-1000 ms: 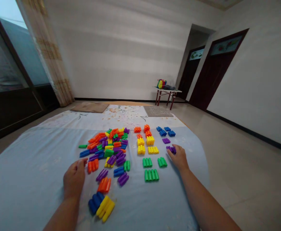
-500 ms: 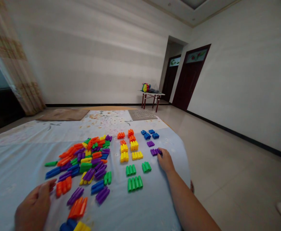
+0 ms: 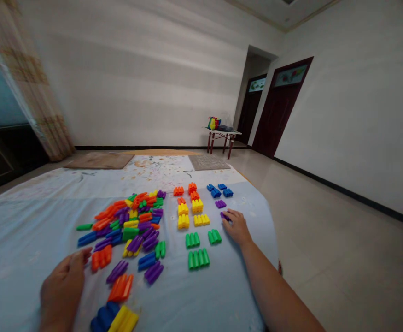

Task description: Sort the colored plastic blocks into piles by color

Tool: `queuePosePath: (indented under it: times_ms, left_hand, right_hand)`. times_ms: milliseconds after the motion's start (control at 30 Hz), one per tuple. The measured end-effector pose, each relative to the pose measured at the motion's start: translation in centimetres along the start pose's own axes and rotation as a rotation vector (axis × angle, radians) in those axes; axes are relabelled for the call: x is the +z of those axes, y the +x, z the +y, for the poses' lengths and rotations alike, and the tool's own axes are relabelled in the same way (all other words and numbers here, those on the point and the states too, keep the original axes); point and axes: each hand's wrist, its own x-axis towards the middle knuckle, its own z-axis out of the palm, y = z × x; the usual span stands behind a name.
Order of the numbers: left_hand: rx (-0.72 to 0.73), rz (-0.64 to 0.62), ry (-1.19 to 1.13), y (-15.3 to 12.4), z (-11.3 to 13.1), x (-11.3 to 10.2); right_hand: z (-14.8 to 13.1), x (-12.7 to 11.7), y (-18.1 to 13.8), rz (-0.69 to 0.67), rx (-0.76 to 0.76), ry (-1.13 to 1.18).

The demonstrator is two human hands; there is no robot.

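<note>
My right hand (image 3: 237, 227) is at the right side of the sorted blocks, its fingers closed over a purple plastic block (image 3: 225, 216) lying on the cloth and hiding most of it. A second purple block (image 3: 220, 204) lies just beyond. My left hand (image 3: 65, 287) hovers low at the left, loosely curled with nothing visible in it. Its fingertips are beside an orange ribbed block (image 3: 101, 258). Between the hands lies a mixed heap of blocks (image 3: 131, 233) in orange, purple, blue, green and yellow.
Sorted groups stand right of the heap: orange blocks (image 3: 192, 187), yellow blocks (image 3: 201, 220), green blocks (image 3: 198, 259) and blue blocks (image 3: 215, 192). A pale blue cloth (image 3: 229, 290) covers the table. Mats (image 3: 210, 162) lie at the far edge; a small table (image 3: 224, 133) stands beyond.
The view has shifted, so everything sits a little further right. My right-hand fingers now cover more of the purple block. My left hand stays beside the orange block.
</note>
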Motion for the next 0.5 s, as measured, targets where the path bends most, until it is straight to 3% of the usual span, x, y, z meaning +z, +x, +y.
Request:
queuePosePath:
  times_ms: [133,300,500]
  left_hand:
    - [-0.047,-0.059,-0.086,-1.2,2.8,-1.1]
    - [-0.029,-0.037,-0.125,-1.3,2.8,-0.5]
    - [-0.010,-0.033,-0.150,-1.5,2.7,-0.4]
  right_hand:
    - [-0.3,-0.5,0.0,0.060,-0.028,0.006]
    - [-4.1,-1.9,-0.1,0.160,-0.231,0.147]
    - [-13.7,-1.7,-1.6,-0.172,-0.529,0.307]
